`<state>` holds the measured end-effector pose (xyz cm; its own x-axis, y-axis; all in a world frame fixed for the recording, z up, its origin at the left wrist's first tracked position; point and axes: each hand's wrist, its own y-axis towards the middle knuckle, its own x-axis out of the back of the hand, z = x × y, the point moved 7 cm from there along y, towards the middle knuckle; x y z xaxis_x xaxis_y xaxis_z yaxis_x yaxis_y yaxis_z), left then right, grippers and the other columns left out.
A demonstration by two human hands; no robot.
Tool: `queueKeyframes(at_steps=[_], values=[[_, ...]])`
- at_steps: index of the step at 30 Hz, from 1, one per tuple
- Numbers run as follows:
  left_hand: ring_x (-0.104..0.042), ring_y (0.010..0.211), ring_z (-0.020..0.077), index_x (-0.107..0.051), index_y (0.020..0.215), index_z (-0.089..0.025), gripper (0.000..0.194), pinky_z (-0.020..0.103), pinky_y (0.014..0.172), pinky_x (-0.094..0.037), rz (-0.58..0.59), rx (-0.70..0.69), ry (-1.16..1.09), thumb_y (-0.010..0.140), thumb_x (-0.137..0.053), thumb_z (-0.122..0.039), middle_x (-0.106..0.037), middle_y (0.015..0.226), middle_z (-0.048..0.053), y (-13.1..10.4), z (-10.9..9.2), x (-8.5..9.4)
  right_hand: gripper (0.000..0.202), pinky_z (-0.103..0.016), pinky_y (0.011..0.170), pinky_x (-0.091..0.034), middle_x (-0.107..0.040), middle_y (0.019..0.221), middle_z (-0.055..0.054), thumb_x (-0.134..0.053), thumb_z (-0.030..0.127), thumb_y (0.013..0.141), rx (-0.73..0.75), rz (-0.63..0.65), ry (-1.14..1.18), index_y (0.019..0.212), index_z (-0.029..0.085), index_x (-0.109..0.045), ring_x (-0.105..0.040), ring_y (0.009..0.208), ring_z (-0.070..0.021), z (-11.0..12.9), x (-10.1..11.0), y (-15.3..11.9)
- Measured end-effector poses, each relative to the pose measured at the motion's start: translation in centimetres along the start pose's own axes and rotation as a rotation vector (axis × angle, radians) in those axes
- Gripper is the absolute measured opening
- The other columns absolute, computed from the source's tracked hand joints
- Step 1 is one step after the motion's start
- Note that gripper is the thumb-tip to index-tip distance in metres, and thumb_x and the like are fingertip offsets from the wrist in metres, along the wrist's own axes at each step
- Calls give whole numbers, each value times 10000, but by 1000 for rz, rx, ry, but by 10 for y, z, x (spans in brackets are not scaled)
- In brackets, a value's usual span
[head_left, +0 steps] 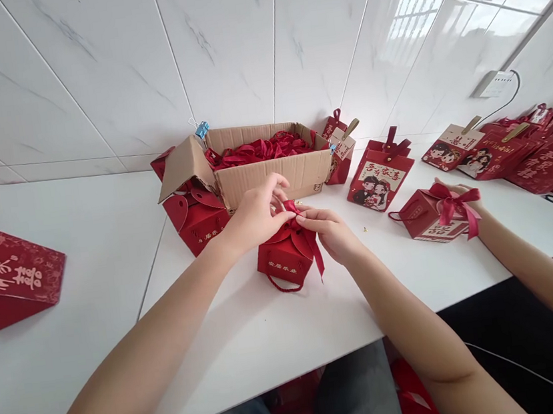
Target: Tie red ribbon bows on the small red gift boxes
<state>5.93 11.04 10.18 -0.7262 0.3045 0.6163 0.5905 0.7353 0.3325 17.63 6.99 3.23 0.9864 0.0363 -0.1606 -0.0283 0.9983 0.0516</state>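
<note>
A red gift box (286,259) with gold characters and a red cord handle stands on the table in front of me. Both hands meet at its top, on a dark red ribbon (319,261) whose one tail hangs down the box's right side. My left hand (262,215) pinches the ribbon from the left, thumb and fingertips together. From the right, my right hand (327,227) grips the ribbon at the knot with its fingers closed. Part of the ribbon is hidden behind my fingers.
Behind the gift box, a cardboard carton (272,175) holds many red ribbons. Another red box (197,220) stands at its left. At right, a co-worker's hand (472,203) holds a ribboned box (434,218). Printed gift bags (378,177) stand nearby; a large red box (12,273) lies far left.
</note>
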Motion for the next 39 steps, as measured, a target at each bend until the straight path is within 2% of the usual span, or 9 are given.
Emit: queueKeyframes(at_steps=[2,4,7,15,22,25,28,33,39], values=[[-604,717,157,-549,881,-177,208,289,632,-495,-23,62,123,747,-684,-261,-639,840,35,-3,0,4,200,-365,935,-446,-601,1231,-64,-675,383,739,11,-62,-15,693,190,-700,-553,1140,-256,-1,3,0],[-598,672,159,-584,769,-172,172,288,596,-481,66,118,171,764,-676,-317,-651,770,33,-6,-2,0,199,-384,981,-418,-655,1106,-69,-658,378,747,37,-128,-67,666,199,-693,-509,1207,-266,0,6,0],[-621,667,157,-634,745,-173,123,283,608,-488,153,142,164,784,-653,-288,-683,745,27,-10,-6,-7,194,-418,1047,-369,-688,991,-75,-645,369,756,65,-174,-107,645,218,-693,-442,1288,-265,2,9,-1],[-657,691,159,-700,710,-178,127,269,631,-486,101,124,185,803,-625,-219,-728,755,21,-6,0,-9,183,-391,1030,-403,-621,1215,-84,-659,385,756,74,-205,-131,747,223,-743,-466,1276,-242,0,7,-2],[-632,666,154,-666,692,-177,147,264,606,-467,70,42,263,804,-572,-193,-703,717,9,-7,-10,-7,212,-400,902,-456,-591,1270,-76,-605,393,796,189,-288,-479,747,218,-714,-553,1160,-267,14,10,-6],[-618,687,161,-625,705,-178,123,272,601,-452,85,8,316,803,-554,-198,-688,744,9,-8,-12,-8,202,-370,836,-459,-669,1123,-71,-559,351,833,279,-251,-552,750,209,-676,-615,1007,-231,21,6,-7],[-604,678,162,-602,747,-185,110,270,567,-425,100,-2,341,820,-519,-193,-676,759,6,-7,-10,-8,187,-363,804,-434,-685,954,-63,-531,317,857,367,-250,-688,779,207,-660,-624,880,-207,28,3,-10],[-611,721,189,-573,763,-179,156,283,573,-401,111,-92,462,866,-456,-179,-665,793,34,-6,-12,-12,184,-398,859,-349,-647,857,-51,-530,313,876,444,-326,-979,817,225,-680,-597,844,-202,36,1,-14],[-634,749,220,-595,849,-144,218,297,551,-371,156,-180,709,920,-391,-171,-672,844,85,-6,-16,-22,201,-346,727,-373,-663,780,-57,-522,297,863,438,-318,-1022,816,212,-698,-582,708,-189,36,0,-16]])
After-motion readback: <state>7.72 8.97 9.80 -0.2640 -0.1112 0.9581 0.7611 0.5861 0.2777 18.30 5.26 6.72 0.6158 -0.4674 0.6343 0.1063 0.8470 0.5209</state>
